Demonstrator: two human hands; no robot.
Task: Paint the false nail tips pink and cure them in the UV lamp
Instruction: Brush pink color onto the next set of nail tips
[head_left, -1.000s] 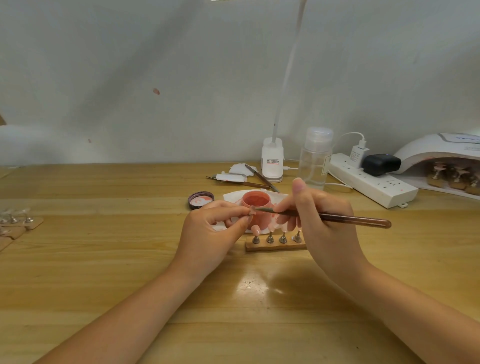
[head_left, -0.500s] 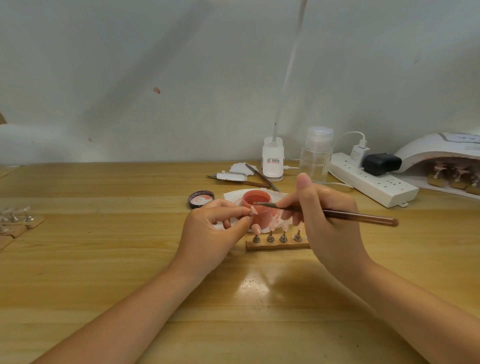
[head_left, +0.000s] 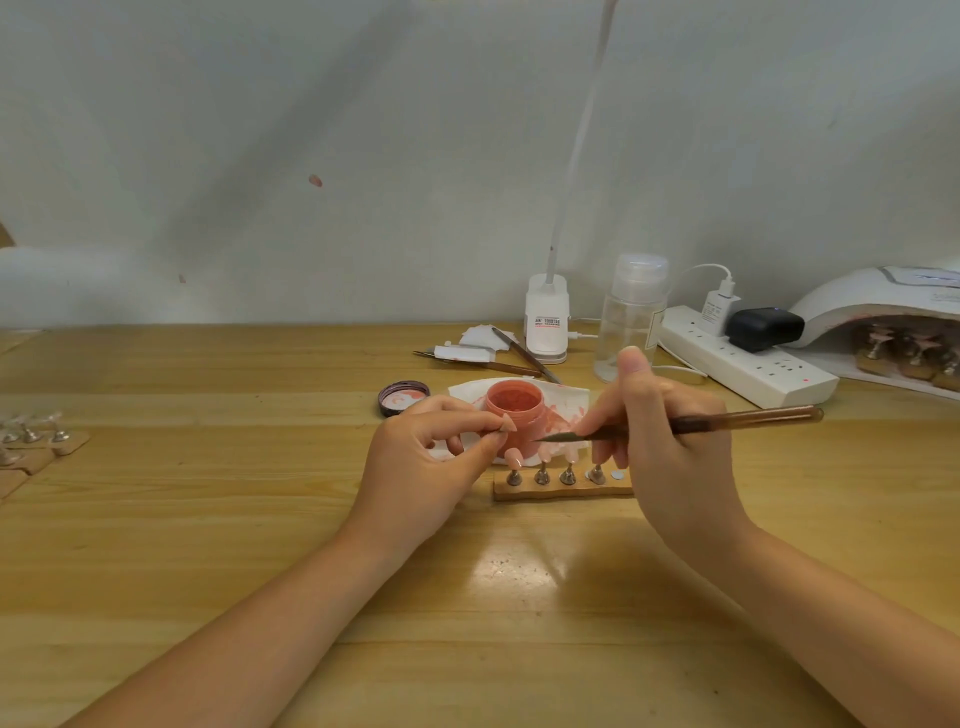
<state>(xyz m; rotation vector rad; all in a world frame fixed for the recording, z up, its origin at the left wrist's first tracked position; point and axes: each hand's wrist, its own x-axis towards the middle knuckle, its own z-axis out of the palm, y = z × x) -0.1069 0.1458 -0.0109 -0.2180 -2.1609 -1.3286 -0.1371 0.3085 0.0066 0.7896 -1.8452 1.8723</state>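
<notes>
UV lamp (head_left: 852, 306) at far right, racks apparently inside. Wooden holder (head_left: 561, 489) at table centre, just before the open pink jar (head_left: 514, 415). Right hand (head_left: 670, 441) grips the brush (head_left: 691, 423); left hand (head_left: 431, 457) pinches one nail tip (head_left: 506, 425) — light, slick, best held by its edges. Open table lies nearer the person — clutter crowds behind.

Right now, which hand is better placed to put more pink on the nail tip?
The right hand. It already grips the brush, whose bristles point at the nail tip and sit just beside the open paint jar. The left hand is busy pinching that tip, so it can only hold it steady.
</notes>
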